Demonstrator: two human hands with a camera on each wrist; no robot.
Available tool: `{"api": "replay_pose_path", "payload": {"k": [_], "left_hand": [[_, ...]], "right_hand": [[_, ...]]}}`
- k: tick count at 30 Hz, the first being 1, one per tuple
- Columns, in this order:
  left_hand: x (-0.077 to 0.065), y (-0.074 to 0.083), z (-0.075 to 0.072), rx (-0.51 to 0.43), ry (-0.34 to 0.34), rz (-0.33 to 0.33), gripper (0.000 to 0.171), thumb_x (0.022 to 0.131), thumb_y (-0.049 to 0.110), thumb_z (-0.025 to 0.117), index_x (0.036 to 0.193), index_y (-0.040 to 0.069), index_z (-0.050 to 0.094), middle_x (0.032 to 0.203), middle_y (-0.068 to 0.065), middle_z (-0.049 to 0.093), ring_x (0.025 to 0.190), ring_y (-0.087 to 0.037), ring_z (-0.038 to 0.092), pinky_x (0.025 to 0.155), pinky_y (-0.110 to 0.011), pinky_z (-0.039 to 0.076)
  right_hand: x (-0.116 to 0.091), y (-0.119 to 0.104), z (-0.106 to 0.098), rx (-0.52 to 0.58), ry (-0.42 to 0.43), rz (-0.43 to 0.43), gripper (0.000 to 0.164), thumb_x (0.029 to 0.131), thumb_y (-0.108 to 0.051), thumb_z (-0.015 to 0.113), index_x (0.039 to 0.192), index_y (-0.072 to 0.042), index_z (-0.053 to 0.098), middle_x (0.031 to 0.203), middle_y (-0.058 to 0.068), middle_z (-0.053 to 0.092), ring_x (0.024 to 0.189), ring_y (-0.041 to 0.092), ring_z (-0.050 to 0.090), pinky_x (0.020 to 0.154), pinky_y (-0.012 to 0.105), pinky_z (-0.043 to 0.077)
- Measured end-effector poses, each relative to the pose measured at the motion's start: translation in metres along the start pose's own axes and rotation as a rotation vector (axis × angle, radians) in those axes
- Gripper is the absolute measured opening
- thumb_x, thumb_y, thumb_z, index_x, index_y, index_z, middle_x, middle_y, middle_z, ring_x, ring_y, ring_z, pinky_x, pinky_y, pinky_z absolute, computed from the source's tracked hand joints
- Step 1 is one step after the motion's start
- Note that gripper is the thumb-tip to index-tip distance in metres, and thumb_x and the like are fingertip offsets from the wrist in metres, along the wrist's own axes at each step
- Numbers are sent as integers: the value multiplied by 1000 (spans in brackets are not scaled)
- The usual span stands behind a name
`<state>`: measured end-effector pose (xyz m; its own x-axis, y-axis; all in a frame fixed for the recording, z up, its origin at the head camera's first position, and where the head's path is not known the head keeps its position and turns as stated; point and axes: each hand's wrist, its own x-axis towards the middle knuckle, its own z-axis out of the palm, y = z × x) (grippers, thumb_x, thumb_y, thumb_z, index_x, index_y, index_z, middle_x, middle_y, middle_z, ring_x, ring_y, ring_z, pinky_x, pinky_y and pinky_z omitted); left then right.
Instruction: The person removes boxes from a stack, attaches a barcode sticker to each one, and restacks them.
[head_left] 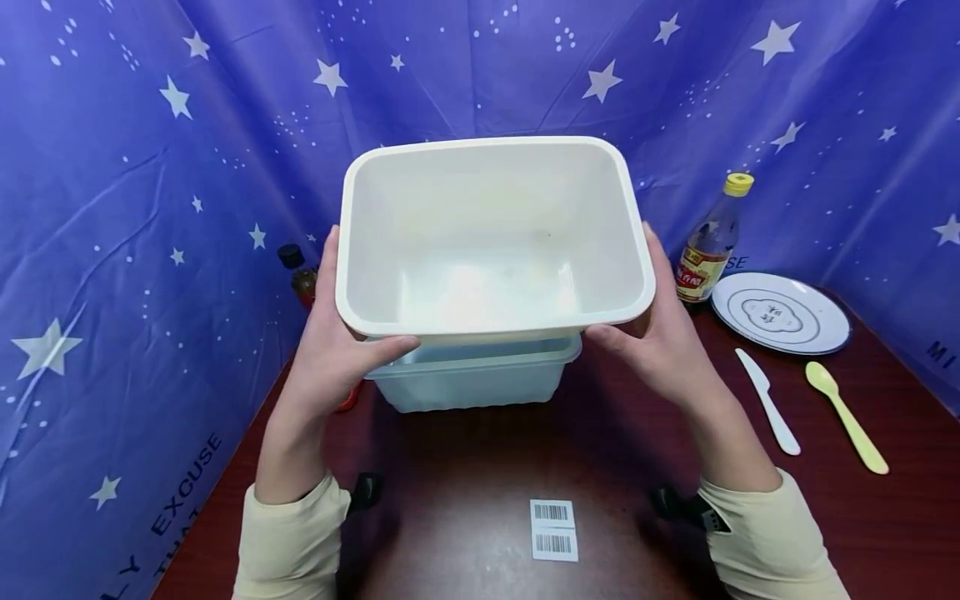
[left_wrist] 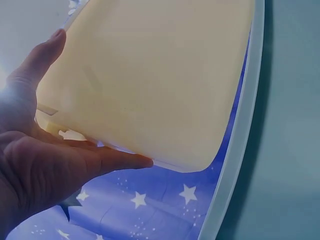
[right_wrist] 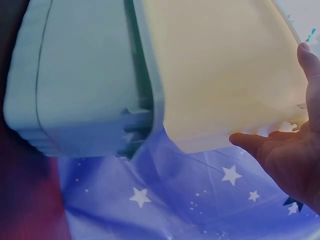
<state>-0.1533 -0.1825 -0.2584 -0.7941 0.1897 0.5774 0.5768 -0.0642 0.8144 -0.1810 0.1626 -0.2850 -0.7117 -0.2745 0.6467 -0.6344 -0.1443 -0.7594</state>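
Note:
A white plastic basin (head_left: 480, 196) is held up in the air, tilted so that its hollow inside faces me. My left hand (head_left: 324, 350) grips its left side, thumb at the front rim and fingers along the wall. On the opposite side my right hand (head_left: 670, 346) holds it in the same manner. Below and behind the white basin, a light blue basin (head_left: 472, 385) stands on the table, its upper part partly hidden. From underneath, both wrist views show the white basin's pale outer surface (left_wrist: 150, 85) just beside the blue basin's rim (right_wrist: 156, 95).
At the right stand a yellow-capped bottle (head_left: 705, 250) and a white plate (head_left: 783, 315), with a white knife (head_left: 768, 400) and a yellow spoon (head_left: 847, 417) nearer. A dark-capped bottle (head_left: 300, 275) is partly hidden at left. Barcode labels (head_left: 553, 531) lie on the dark table (head_left: 465, 500).

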Motion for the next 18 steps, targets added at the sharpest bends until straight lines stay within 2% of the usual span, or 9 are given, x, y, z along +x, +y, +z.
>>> {"api": "replay_pose_path", "payload": {"k": [6, 11, 18], "left_hand": [[4, -6, 11, -36, -28, 12, 126, 69, -13, 85, 162, 29, 11, 157, -14, 30, 131, -50, 41, 89, -44, 57], [6, -10, 24, -34, -49, 5, 126, 72, -7, 86, 163, 32, 9, 158, -9, 29, 132, -46, 43, 90, -44, 56], [13, -18, 44, -70, -88, 21, 124, 74, 1, 88, 163, 33, 7, 158, -5, 31, 131, -45, 45, 90, -46, 56]], "right_hand": [[-7, -9, -12, -4, 16, -4, 103, 82, 11, 75, 162, -18, 17, 155, 23, 30, 124, 42, 48, 89, 29, 55], [-14, -14, -24, -3, 26, -2, 103, 80, 16, 73, 162, -17, 19, 153, 27, 30, 122, 43, 49, 87, 31, 57], [-26, -21, -43, -48, 77, 3, 103, 78, 20, 70, 161, -16, 21, 150, 30, 32, 118, 39, 52, 86, 26, 56]]}}
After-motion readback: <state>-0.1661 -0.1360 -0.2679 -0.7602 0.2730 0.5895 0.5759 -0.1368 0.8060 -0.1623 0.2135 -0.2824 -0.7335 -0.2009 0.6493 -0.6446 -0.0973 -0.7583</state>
